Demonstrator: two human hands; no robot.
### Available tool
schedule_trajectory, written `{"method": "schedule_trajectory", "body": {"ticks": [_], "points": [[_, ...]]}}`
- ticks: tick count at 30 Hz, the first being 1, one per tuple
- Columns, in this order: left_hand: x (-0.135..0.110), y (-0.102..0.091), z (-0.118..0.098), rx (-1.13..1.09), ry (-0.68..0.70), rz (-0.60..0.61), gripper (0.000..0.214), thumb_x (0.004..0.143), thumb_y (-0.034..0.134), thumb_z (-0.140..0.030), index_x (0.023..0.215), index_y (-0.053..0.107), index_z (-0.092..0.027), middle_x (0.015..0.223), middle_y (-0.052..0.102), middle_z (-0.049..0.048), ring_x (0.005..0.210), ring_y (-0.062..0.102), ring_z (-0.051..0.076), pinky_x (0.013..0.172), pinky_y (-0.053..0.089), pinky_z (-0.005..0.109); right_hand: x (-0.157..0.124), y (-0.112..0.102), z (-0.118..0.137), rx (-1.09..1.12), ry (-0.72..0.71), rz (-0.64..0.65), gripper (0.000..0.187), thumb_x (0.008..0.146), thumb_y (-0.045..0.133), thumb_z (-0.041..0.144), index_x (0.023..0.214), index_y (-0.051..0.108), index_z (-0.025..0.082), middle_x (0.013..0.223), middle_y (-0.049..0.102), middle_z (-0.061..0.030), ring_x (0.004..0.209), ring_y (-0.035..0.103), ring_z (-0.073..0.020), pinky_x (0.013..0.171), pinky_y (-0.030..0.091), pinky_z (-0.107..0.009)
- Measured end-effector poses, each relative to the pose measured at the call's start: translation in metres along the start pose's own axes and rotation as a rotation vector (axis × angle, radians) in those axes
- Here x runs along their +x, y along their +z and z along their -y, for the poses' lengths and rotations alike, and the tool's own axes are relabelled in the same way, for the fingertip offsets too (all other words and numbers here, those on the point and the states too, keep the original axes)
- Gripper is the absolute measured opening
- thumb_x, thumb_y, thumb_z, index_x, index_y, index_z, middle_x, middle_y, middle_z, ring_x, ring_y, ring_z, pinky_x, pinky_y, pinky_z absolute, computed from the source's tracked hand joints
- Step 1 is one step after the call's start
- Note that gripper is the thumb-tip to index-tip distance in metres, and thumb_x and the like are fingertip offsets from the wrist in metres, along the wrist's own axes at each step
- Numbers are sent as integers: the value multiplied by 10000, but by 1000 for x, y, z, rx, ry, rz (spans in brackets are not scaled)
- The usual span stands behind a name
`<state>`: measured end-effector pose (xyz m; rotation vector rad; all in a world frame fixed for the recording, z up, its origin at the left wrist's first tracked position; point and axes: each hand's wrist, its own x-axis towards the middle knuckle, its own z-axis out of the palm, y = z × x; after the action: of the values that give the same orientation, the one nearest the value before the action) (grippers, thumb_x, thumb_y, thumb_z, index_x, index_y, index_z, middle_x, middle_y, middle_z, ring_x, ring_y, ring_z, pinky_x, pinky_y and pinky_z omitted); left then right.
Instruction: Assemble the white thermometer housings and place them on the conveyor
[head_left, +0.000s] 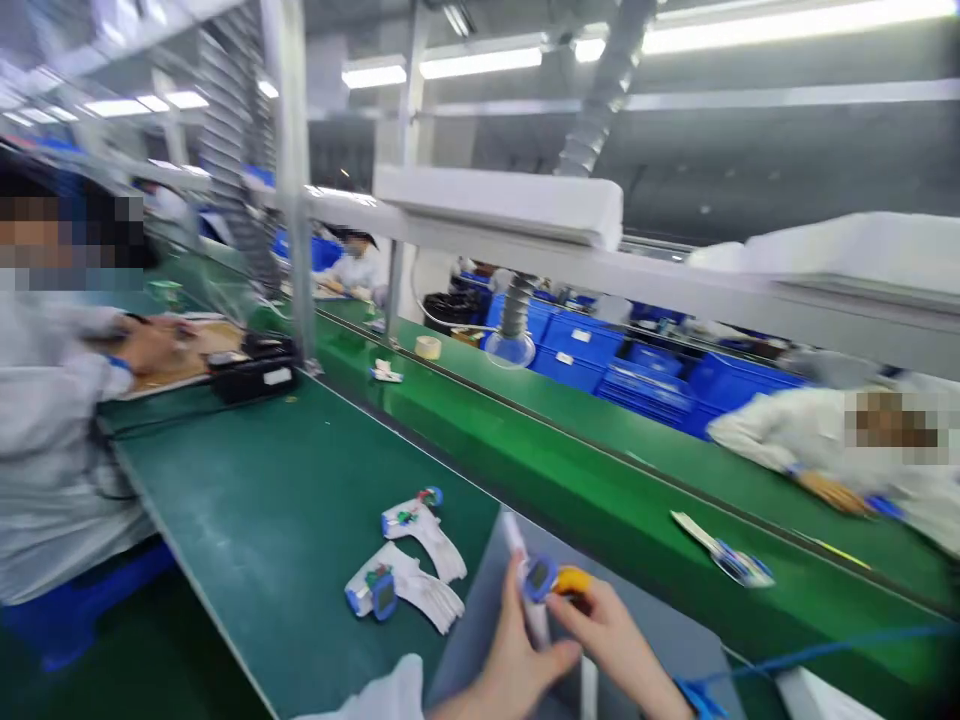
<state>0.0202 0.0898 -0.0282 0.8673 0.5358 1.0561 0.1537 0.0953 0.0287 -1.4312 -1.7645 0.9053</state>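
My left hand and my right hand both grip a white handheld device with a blue screen bezel and an orange part at its top, held over a grey mat at the bottom centre. Left of my hands, two more white gun-shaped devices with blue parts lie on the dark green bench surface. The picture is smeared by motion.
A bright green conveyor belt runs diagonally past the bench, carrying a white-blue part and a tape roll. A seated person in white works at left beside a black box. Another person leans across at right. Blue crates stand behind.
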Motion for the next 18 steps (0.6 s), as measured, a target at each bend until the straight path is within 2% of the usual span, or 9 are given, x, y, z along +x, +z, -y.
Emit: {"method": "schedule_trajectory", "body": {"ticks": [2,4,6,7,10,12,14,16,18], "points": [[-5,1,6,40,53,-19,782,528,756,-213,1233,419,-240,1284,417,107,1188,408,295,1027,297,397,-28,14,14,169,35,47,211,783,550,358,887,598,180,835,656,-52,786,614,-207,742,494,-335],[-10,-2,10,195,69,7,604,530,712,-140,1105,545,-223,1202,476,99,1111,470,293,997,328,410,-52,19,23,213,73,-2,306,787,554,288,1075,509,193,927,634,-54,834,607,-189,769,492,-338],[-13,-7,12,423,90,47,574,526,684,-116,1076,574,-239,1256,423,93,1045,507,285,949,371,424,-72,16,29,77,83,-71,459,773,566,235,1206,417,213,1027,591,-67,898,582,-189,788,487,-341],[-15,-9,12,526,91,79,584,527,675,-114,1086,575,-252,1316,369,86,1052,502,287,945,372,429,-80,14,31,-42,84,-86,476,765,571,217,1216,418,225,1049,571,-69,913,569,-192,795,482,-346],[-18,-11,9,695,89,193,588,542,636,-92,1099,582,-276,1443,202,50,1110,466,301,959,354,434,-95,8,36,-364,105,-42,327,755,575,186,1077,537,230,1025,542,-61,889,546,-198,791,470,-359],[-20,-11,3,669,50,314,582,550,630,-83,1101,587,-265,1446,221,53,1147,441,299,979,333,420,-101,5,37,-456,107,-12,276,745,581,171,1015,556,223,1016,533,-58,892,536,-200,794,464,-356],[-22,-10,-5,521,-92,476,584,560,652,-100,1120,575,-246,1340,408,85,1128,466,278,959,355,393,-108,5,38,-478,75,-4,302,736,587,160,1028,543,225,1042,525,-60,931,521,-205,817,452,-353],[-24,-10,-11,284,-334,615,567,563,698,-161,1112,572,-224,1089,598,82,982,561,241,840,438,347,-115,6,37,-475,31,-22,312,732,590,165,1032,534,231,1021,524,-57,920,515,-202,808,452,-346],[-27,-10,-15,48,-585,685,562,538,752,-270,1069,585,-201,866,649,60,788,616,206,662,472,281,-120,8,37,-454,-5,-62,300,719,603,173,1005,536,232,982,517,-54,891,511,-199,774,459,-336]]}}
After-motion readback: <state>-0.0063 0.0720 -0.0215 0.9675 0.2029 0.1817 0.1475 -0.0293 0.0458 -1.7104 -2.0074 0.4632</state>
